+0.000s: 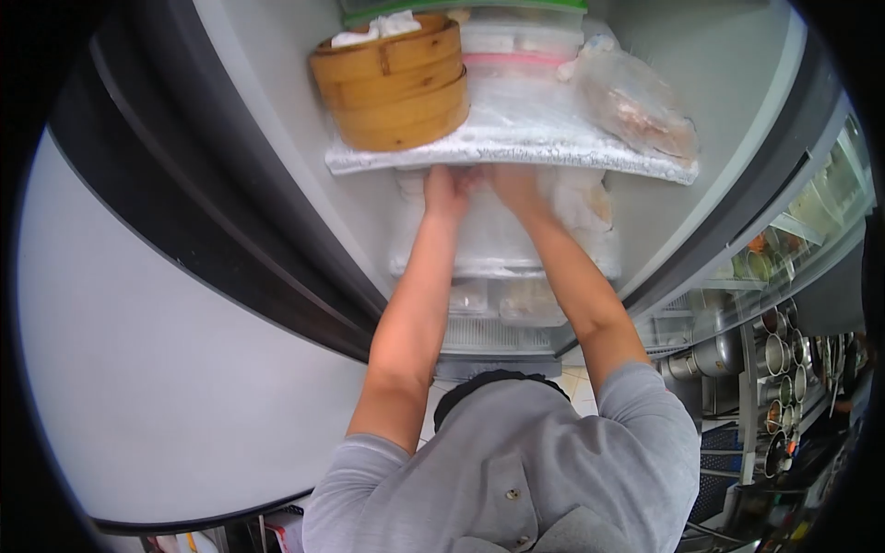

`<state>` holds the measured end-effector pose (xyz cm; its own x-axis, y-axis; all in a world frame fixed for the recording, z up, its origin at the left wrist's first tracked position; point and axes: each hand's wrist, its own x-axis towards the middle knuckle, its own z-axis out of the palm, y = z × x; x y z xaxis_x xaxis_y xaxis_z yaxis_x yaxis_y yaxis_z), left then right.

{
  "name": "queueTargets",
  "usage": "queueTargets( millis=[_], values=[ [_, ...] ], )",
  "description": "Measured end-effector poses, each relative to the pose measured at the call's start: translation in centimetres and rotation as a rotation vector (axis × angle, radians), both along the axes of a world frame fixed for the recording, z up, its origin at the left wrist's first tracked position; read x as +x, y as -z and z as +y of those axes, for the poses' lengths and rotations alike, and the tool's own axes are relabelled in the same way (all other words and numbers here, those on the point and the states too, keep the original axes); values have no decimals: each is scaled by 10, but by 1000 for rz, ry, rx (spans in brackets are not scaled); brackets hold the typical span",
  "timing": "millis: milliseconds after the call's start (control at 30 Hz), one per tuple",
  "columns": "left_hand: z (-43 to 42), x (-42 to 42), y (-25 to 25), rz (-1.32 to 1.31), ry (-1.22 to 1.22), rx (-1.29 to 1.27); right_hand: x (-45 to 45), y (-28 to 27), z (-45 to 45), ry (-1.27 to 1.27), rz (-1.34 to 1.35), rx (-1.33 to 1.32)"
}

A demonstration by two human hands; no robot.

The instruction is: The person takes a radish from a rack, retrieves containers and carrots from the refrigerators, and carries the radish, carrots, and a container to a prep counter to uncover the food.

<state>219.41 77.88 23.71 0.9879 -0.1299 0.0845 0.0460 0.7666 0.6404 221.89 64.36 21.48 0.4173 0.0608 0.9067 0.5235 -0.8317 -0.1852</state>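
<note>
Both my arms reach into an open freezer, beneath a frosted upper shelf (516,152). My left hand (444,190) is above the lower shelf (433,244), its fingers blurred and partly under the upper shelf's edge. Close beside it is my right hand (514,188), also blurred, with its fingertips hidden by that edge. Whether either hand grips anything cannot be made out. To the right of my right hand lies a pale bag (583,203) on the lower shelf. Whitish packages (411,184) sit left of my left hand.
A bamboo steamer (392,88) stands on the upper shelf, left of white containers (521,39) and a bagged frozen item (636,106). Clear containers (527,302) sit lower down. The freezer door (184,369) is swung open at left. Metal pots (776,355) stand at right.
</note>
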Motion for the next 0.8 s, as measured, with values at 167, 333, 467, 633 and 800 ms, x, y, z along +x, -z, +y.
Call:
queueTargets(
  millis=[167,333,467,633,800],
  values=[
    [-9,26,2,51,-90,-152,-13,-13,2,69,-134,-56],
    [-8,44,28,45,-119,-143,-43,-8,-15,263,-91,-24],
    [-3,45,61,-604,-395,615,-77,-19,-68,523,-231,164],
    [-4,-65,-10,214,-171,-130,-72,-9,-94,196,156,508],
    [6,-149,15,160,-146,-162,-120,-19,-105,-490,672,1158]
  ],
)
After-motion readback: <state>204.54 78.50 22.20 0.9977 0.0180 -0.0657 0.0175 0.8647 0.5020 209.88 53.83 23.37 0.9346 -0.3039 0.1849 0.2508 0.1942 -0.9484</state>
